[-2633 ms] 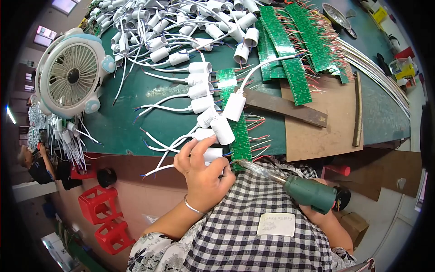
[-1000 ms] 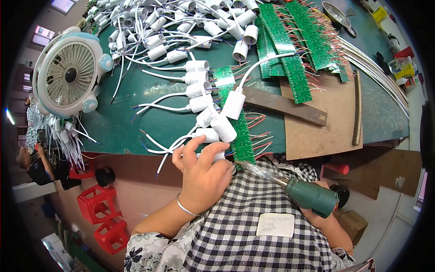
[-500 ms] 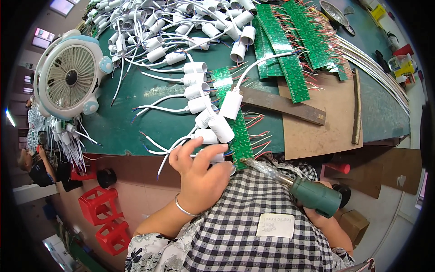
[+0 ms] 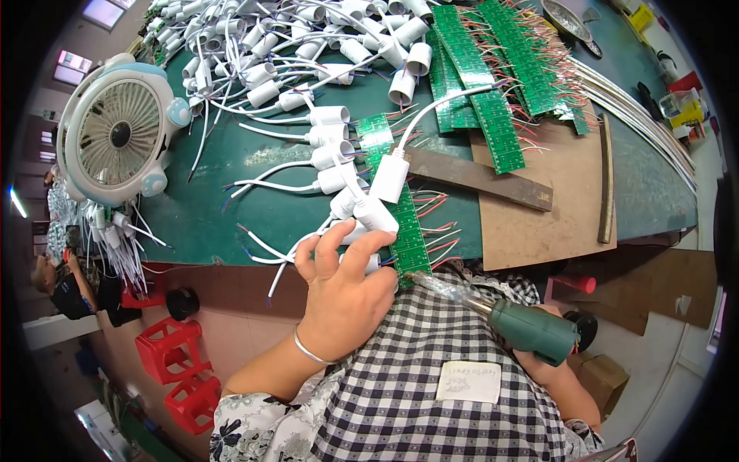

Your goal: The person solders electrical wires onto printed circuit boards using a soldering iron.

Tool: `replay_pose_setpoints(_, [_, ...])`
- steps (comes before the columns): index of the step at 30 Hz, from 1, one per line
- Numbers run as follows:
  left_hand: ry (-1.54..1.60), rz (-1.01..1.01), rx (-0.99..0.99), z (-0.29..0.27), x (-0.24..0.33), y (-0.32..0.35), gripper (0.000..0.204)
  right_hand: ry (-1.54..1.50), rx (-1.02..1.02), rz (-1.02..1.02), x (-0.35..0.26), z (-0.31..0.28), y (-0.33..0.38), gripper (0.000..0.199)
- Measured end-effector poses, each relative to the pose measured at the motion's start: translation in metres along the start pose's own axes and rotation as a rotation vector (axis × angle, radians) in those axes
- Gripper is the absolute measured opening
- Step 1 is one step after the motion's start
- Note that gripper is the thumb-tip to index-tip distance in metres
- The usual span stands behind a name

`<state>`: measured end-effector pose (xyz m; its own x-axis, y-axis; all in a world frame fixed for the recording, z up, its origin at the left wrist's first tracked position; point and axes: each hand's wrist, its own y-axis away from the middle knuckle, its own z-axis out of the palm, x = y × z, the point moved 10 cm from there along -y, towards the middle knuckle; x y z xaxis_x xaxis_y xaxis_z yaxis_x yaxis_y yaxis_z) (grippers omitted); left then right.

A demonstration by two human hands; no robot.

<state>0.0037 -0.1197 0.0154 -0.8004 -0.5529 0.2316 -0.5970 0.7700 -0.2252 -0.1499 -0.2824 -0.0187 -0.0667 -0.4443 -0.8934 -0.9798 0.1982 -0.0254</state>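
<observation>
I am looking down at a green bench [image 4: 215, 208] crowded with white plugs on leads at the far side, a small fan [image 4: 119, 138] at far left and green boards fanned out at far right above a brown sheet [image 4: 539, 215].

My left hand [image 4: 342, 289] is pressing down on the near end of a long green strip [image 4: 404, 231], fingers spread and curled over a white plug [image 4: 375, 215] and its leads, pinning them rather than pinching. My right hand [image 4: 550, 362] is mostly hiding behind the checked apron; it is wrapping the green handle of a soldering iron [image 4: 523, 327], and the clear-sleeved tip is lying just beside the strip's near corner.

I am judging this as the joining step: wires being held to the strip while the tip is coming in. The next move is calling for a steady left hand and a small, exact touch of the tip onto the pad, keeping it off the fingers nearby.

The left wrist is bending upward, forearm entering from the lower left.
</observation>
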Motion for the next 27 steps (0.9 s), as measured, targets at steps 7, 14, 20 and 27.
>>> replay_pose_setpoints(7, [-0.03, 0.021, -0.066, 0.002, 0.002, -0.003, 0.01, 0.108, 0.014, -0.073, -0.012, -0.001, -0.008, 0.019])
replay_pose_setpoints(14, [-0.031, 0.006, -0.077, 0.001, 0.001, -0.003, 0.01, -0.569, 0.034, 0.459, 0.049, 0.009, 0.017, 0.048])
replay_pose_setpoints(20, [-0.027, 0.018, -0.069, 0.003, 0.003, -0.004, 0.011, -1.085, 0.292, 0.202, 0.035, 0.006, -0.051, 0.061])
replay_pose_setpoints(27, [-0.001, 0.013, -0.04, 0.002, 0.001, -0.002, 0.01, -1.27, 0.183, 0.197, 0.023, 0.029, -0.072, 0.055])
